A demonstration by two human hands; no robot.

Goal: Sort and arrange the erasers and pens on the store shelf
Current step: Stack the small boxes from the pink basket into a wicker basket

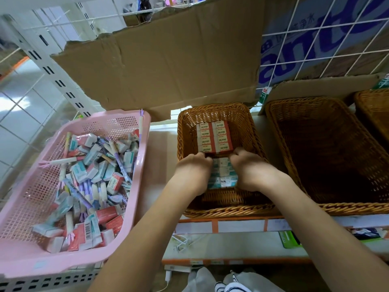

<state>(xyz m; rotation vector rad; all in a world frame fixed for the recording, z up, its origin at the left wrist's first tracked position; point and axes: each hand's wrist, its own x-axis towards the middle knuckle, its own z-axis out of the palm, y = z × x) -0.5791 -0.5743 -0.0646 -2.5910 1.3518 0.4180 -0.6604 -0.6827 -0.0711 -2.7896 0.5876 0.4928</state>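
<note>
A small wicker basket point(250, 131) on the shelf holds two rows of red-and-white 2B erasers point(214, 137) at its far end. Nearer me lies a stack of teal-and-white erasers point(223, 173). My left hand point(193, 171) and my right hand point(250, 169) are both inside this basket, flanking the teal stack, fingers curled against its sides and reaching to the edge of the red row. A pink plastic basket point(145, 131) at the left is full of mixed erasers point(99, 167) and pens point(73, 190) in a jumble.
A larger, empty wicker basket point(328, 152) stands to the right, with another wicker basket point(374, 106) beyond it. Torn cardboard point(168, 66) leans behind the baskets against a white wire grid point(315, 36). A lower shelf point(231, 245) shows below.
</note>
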